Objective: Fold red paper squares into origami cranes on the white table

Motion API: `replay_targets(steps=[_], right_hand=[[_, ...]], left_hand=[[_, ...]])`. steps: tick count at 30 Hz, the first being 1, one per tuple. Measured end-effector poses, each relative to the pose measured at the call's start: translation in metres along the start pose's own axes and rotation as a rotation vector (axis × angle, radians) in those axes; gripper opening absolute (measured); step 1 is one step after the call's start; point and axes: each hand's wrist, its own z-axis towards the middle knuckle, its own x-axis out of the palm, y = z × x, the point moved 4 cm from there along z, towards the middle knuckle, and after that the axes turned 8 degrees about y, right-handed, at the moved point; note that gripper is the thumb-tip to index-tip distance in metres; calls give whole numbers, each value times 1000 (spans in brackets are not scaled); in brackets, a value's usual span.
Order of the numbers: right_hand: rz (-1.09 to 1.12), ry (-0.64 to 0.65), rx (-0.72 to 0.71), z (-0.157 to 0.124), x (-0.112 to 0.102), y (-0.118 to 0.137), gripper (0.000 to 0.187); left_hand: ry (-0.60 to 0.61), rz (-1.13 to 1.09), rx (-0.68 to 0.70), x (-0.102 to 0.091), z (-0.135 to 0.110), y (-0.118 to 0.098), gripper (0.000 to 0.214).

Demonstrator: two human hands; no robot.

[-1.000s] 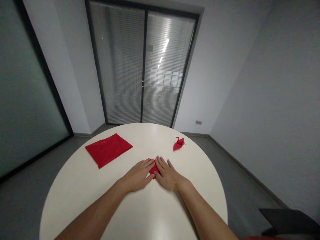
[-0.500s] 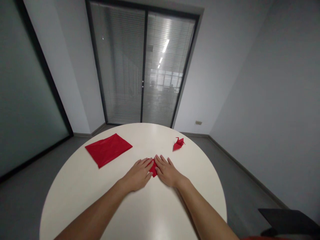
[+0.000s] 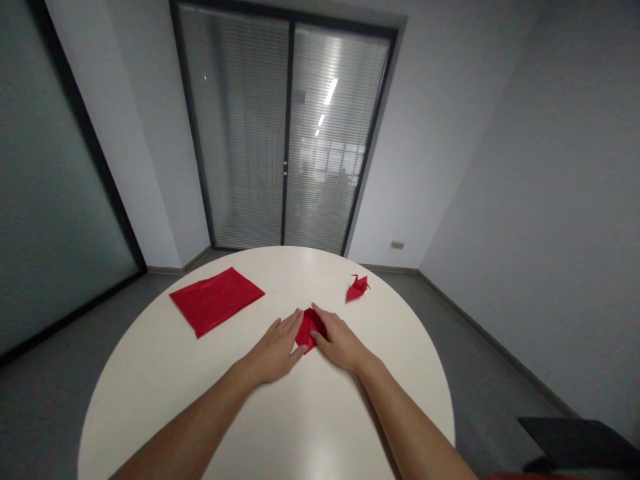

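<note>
Small folded red paper (image 3: 309,329): lies on white desk (image 3: 300,427), between both hands. Left hand (image 3: 277,348): rests flat at paper's left side, grip released. Right hand (image 3: 343,341): curves over paper's right side; whether its grip pinches, cannot tell. Red paper crane (image 3: 357,289): beyond paper, rightward. Larger flat red piece (image 3: 217,301): beyond paper, leftward.

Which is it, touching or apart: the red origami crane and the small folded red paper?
Apart. The head view shows bare white tabletop between the red origami crane and the small folded red paper.
</note>
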Motion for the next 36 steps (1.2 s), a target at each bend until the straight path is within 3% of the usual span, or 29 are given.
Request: replay_targets(steps=[8, 14, 20, 27, 36], right_hand=[[-60, -77, -31, 1, -9, 7, 44], [-7, -54, -24, 3, -12, 9, 38], [62, -32, 69, -1, -17, 5, 35], [79, -9, 122, -1, -19, 0, 18], [184, 90, 75, -2, -21, -2, 27]], left_hand=[[-31, -29, 22, 3, 1, 2, 70], [-39, -35, 49, -5, -1, -6, 69], [-73, -28, 48, -8, -2, -7, 68], [-74, -34, 15, -4, -1, -2, 67], [-82, -42, -4, 0, 3, 5, 67]])
